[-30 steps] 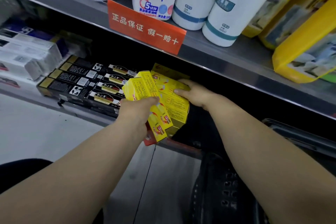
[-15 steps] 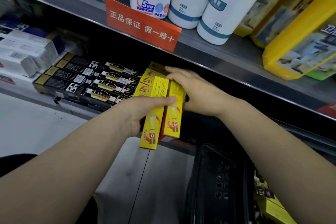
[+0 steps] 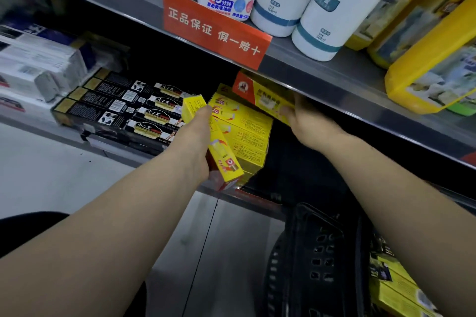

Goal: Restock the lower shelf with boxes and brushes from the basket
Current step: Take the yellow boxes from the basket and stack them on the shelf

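Left hand (image 3: 198, 141) gripped one yellow box (image 3: 211, 141), fingers curled round its long body, thumb side hidden. The box was tilted, top end toward 11 o'clock and bottom end toward 5, lying against the left face of the yellow stack (image 3: 244, 134) on the lower shelf (image 3: 77, 134). Probably held that way to slot it in beside the stack or to steady the stack while the other hand worked.

Right hand (image 3: 306, 121) was at 1 o'clock from the stack, fingers wrapped under a second yellow box with red end (image 3: 260, 92), raised just beneath the edge of the upper shelf (image 3: 322, 77). Likely lifted clear so it could be laid on top of the stack. The grip was blurred; it read as closed round the box.

Boxes: long, narrow cartons, bright yellow, red logo patch, small print on the faces. The stack sat square, just right of the black boxes (image 3: 123, 108), at 9 o'clock from it.

Basket (image 3: 319, 260), black and perforated, stood at 5 o'clock, with more yellow cartons (image 3: 396, 288) inside. No brushes were discernible. Restocking appeared well short of done.
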The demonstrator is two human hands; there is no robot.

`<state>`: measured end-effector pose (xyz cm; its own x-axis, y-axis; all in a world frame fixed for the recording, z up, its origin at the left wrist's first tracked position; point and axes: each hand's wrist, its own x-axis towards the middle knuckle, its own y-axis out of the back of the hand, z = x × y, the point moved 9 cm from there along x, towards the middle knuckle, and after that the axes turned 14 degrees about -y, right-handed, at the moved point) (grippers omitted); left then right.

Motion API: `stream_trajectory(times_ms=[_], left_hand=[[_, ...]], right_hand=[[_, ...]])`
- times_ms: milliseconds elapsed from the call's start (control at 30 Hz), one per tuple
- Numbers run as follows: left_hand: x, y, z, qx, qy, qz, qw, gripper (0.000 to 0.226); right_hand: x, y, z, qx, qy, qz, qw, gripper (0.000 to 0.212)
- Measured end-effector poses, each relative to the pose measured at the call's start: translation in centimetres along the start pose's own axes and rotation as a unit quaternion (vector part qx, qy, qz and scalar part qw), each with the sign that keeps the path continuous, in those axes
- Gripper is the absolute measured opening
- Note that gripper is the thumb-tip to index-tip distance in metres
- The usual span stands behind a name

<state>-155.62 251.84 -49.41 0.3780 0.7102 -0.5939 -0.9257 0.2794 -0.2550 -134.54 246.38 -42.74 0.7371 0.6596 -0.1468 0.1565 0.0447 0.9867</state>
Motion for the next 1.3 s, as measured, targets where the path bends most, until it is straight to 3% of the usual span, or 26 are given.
stream_trajectory(times_ms=[67,233,367,533,633,733,800,933,1067,1133,1233,1300], left_hand=[[0.1,-0.1,0.1,0.000,-0.008,0.007,1.000,0.048],[0.6,0.0,0.1,0.011,-0.016,0.020,1.000,0.063],[0.8,0.0,-0.1,0.020,-0.020,0.027,0.999,0.061],[0.9,0.1,0.2,0.036,-0.028,0.054,0.998,0.064],[0.9,0.0,0.4,0.035,-0.031,0.062,0.997,0.066],[0.6,0.1,0.5,0.029,-0.040,0.070,0.996,0.061],[0.6,-0.2,0.5,0.019,-0.047,0.063,0.997,0.042],[0.4,-0.9,0.5,0.000,-0.049,0.044,0.998,0.036],[0.4,-1.5,0.5,0.027,-0.053,-0.011,0.998,0.030],[0.2,-2.1,0.7,0.067,-0.063,-0.054,0.994,0.037],[-0.5,-2.7,1.1,0.137,-0.089,-0.101,0.981,0.048],[-0.7,-3.0,0.9,0.178,-0.089,-0.123,0.972,0.057]], right_hand=[[1.9,-0.7,-0.9,0.011,-0.015,0.001,1.000,0.049],[5.4,-4.1,-3.5,0.096,-0.018,-0.088,0.991,0.044],[5.5,-6.3,-4.2,0.059,-0.012,-0.135,0.989,0.042],[4.5,-5.5,-4.3,0.033,-0.028,-0.132,0.990,0.044],[1.8,-2.4,-5.6,0.078,0.040,-0.095,0.992,0.037],[-2.8,-1.7,-6.3,0.213,0.080,-0.239,0.944,0.034],[-5.2,-2.1,-6.0,0.230,0.085,-0.313,0.918,0.042],[-6.0,-2.0,-4.4,0.212,0.099,-0.270,0.934,0.054],[-6.6,-1.7,-4.4,0.295,0.108,-0.321,0.894,0.052],[-6.3,-0.6,-4.8,0.303,0.121,-0.290,0.900,0.059],[-6.3,1.1,-6.7,0.189,0.215,-0.193,0.939,0.086],[-6.6,1.4,-7.8,0.111,0.261,-0.155,0.946,0.087]])
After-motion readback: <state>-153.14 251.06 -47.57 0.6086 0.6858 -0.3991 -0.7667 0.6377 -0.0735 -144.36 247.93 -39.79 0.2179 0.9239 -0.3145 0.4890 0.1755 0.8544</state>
